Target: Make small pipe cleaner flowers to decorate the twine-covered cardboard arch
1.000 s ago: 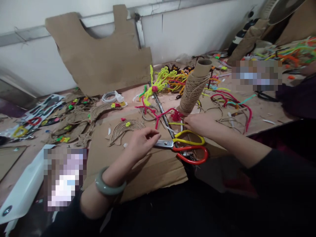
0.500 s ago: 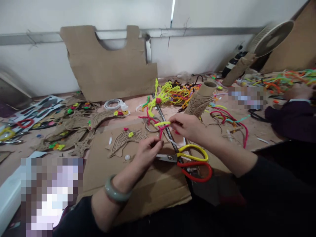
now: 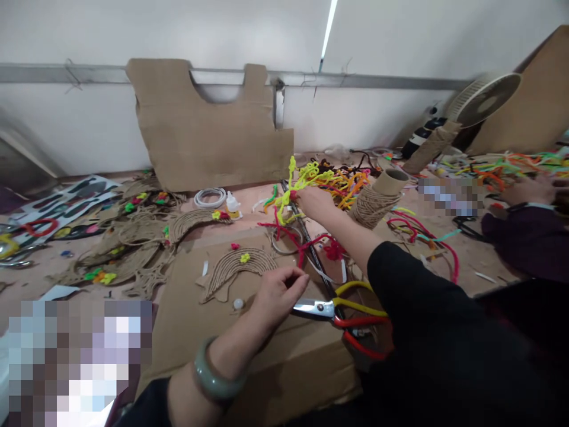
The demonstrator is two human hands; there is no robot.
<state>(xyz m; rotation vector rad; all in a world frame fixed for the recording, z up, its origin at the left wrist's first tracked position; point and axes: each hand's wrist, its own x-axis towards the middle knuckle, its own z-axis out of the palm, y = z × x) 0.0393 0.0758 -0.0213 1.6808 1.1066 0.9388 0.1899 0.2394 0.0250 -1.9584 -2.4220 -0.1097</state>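
Okay, looking at a pretty cluttered desk (image 3: 250, 214). Got the right hand (image 3: 316, 206) stretched forward to the yellow pipe-cleaner bunch (image 3: 306, 175), right at the red centre (image 3: 293, 196); can't tell pinching from plain touching with that grip, because of partly hidden fingertips. Then see the left hand (image 3: 278, 293) above the cardboard sheet (image 3: 186, 332), grip with thumb and fingers curled close together; can't say for sure whether pinching the end of the pink stem (image 3: 301, 256) just above. Also spot that stem next to the pink flower (image 3: 333, 250). Notice the scissors (image 3: 320, 307) just beside the left hand, plus the twine arch (image 3: 224, 273) on the cardboard sheet. Further back, see the glue bottle (image 3: 232, 206), the twine-wrapped tube (image 3: 371, 207) near that bunch and, well apart, a co-worker's hand (image 3: 528, 191).
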